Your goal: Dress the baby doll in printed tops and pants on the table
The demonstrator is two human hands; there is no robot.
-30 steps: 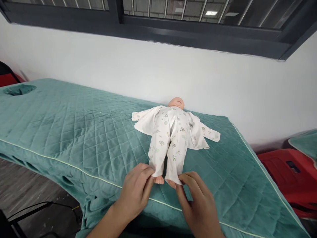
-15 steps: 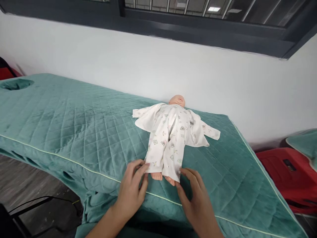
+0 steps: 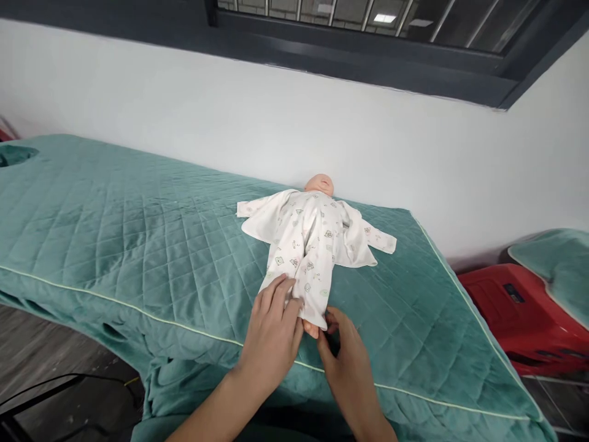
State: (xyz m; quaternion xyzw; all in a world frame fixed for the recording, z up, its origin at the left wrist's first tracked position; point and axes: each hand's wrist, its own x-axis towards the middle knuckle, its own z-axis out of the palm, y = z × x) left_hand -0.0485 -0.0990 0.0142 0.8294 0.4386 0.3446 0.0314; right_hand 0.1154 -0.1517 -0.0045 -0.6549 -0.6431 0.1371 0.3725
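Observation:
A baby doll point(image 3: 307, 245) lies on its back on a teal quilted massage bed point(image 3: 138, 233), head toward the wall. It wears a white printed sleepsuit with the top spread open to both sides. My left hand point(image 3: 272, 334) lies over the doll's left trouser leg near the foot, fingers stretched along the cloth. My right hand point(image 3: 343, 356) is at the other leg's cuff, fingers curled in a pinch round the foot or hem.
The bed runs along a white wall below a dark-framed window point(image 3: 368, 37). A face hole point(image 3: 11, 155) opens at the bed's far left. A red stool or box point(image 3: 515, 313) stands on the right, beside another teal-covered bed point(image 3: 556, 264). Dark cables lie on the floor point(image 3: 55, 387).
My left hand has slid from the cuff up onto the doll's leg. My right hand has closed in on the other cuff. The view has shifted slightly.

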